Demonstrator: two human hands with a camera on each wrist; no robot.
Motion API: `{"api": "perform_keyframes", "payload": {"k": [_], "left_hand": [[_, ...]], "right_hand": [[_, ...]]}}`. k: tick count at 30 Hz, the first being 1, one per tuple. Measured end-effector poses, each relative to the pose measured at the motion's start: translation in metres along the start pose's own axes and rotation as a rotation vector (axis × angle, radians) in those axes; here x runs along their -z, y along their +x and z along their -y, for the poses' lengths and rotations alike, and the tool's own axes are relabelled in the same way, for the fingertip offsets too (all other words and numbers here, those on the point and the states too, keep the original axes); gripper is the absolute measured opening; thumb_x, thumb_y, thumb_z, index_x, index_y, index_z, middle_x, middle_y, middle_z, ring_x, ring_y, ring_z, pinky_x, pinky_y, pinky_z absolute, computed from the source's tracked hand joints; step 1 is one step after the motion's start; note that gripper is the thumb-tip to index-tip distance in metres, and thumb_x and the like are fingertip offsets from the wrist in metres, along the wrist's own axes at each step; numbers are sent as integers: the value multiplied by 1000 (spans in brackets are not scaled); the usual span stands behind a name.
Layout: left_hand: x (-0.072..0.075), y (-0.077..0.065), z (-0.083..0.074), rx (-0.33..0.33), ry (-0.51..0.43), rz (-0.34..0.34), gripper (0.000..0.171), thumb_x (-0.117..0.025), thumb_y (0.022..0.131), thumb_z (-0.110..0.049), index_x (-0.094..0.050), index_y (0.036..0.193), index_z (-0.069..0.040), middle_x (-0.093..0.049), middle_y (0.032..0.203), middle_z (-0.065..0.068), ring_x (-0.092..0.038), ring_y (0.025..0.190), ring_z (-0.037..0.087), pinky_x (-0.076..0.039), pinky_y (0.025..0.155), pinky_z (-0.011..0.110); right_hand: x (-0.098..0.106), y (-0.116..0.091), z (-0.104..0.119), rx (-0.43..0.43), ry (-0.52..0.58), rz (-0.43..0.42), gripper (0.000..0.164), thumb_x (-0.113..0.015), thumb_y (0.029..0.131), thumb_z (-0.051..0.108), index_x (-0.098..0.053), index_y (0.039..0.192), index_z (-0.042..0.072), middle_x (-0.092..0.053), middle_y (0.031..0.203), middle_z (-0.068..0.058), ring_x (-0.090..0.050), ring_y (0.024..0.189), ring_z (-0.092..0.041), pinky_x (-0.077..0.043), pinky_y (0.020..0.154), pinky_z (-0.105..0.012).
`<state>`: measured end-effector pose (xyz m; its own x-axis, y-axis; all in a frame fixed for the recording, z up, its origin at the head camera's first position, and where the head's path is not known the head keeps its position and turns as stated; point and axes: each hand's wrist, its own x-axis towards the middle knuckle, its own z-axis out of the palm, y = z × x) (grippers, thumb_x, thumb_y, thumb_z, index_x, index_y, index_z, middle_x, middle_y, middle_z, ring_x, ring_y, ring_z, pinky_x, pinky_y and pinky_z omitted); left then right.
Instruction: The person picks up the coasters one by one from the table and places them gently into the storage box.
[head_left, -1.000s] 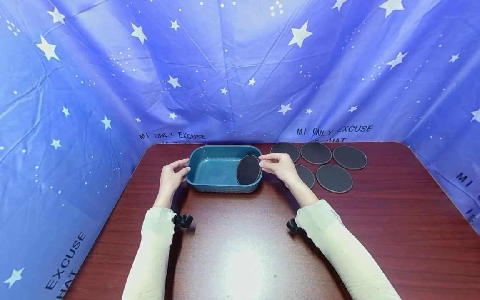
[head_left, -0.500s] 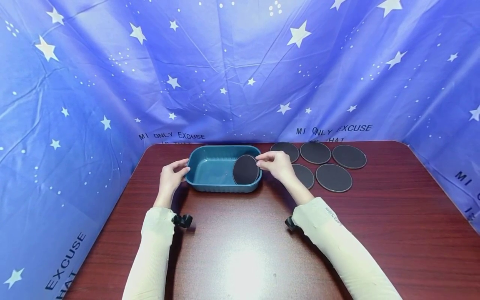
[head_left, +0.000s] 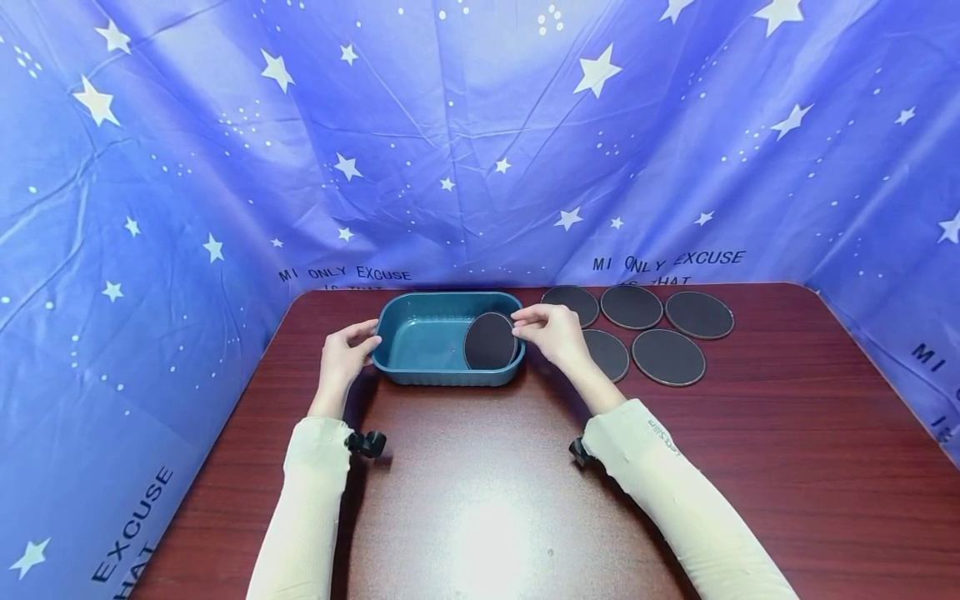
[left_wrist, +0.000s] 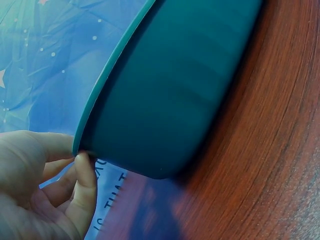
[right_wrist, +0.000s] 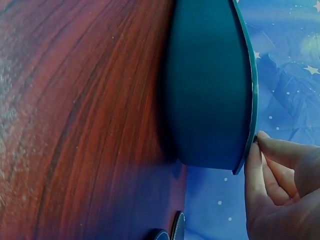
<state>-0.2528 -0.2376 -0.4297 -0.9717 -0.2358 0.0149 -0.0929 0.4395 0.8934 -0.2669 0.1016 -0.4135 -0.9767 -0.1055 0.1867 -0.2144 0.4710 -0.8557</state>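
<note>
A teal rectangular dish with rounded corners (head_left: 420,343) sits at the table's back edge. My left hand (head_left: 344,357) pinches its left rim between thumb and index finger; in the left wrist view the fingertips of that hand (left_wrist: 55,187) are right at the rim. A round black coaster (head_left: 489,342) leans inside the dish at its right end. Thumb and index finger of my right hand (head_left: 557,335) pinch the coaster's right edge, close to the dish's right rim. In the right wrist view the dish wall (right_wrist: 210,90) hides most of the coaster, with my right hand (right_wrist: 282,185) beside it.
Several more black coasters with light stitched edges lie flat right of the dish, one of them a front coaster (head_left: 668,357). A glossy red-brown wooden table (head_left: 795,467) carries everything. Blue star-printed cloth (head_left: 450,125) hangs behind and along both sides.
My right hand has moved slightly left with the coaster, which now sits a little farther left inside the dish and faces up more fully. The left hand stays at the rim.
</note>
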Motion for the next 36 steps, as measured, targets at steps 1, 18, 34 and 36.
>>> {"api": "perform_keyframes", "payload": {"k": [1,18,34,36], "left_hand": [[0,0,0,-2,-2,-2,37,-67,94,-9,-65,131,-6,-66,124,21,-59,68,-1,-51,57,11],[0,-1,-2,9,7,-2,37,-67,95,-10,-65,132,-7,-66,126,21,-61,73,-1,-55,61,15],[-1,-3,-1,22,-10,0,38,-67,95,-10,-65,133,-8,-66,126,19,-61,74,-2,-53,59,11],[-1,-2,-1,18,-11,0,38,-67,95,-10,-65,132,-8,-66,126,19,-61,73,-2,-53,59,11]], "right_hand": [[0,0,0,4,-5,-4,21,-78,84,5,-77,105,3,-78,93,-14,-76,88,-24,-61,80,-30],[-1,-1,-5,-4,0,-19,22,-79,84,8,-76,105,4,-78,93,-12,-76,87,-24,-60,85,-37],[1,-3,-10,-19,46,-18,26,-80,83,10,-76,108,6,-78,95,-12,-75,89,-22,-54,74,-15],[3,-4,-10,-14,57,-23,26,-81,82,11,-76,107,6,-78,95,-12,-75,89,-23,-53,73,-13]]}}
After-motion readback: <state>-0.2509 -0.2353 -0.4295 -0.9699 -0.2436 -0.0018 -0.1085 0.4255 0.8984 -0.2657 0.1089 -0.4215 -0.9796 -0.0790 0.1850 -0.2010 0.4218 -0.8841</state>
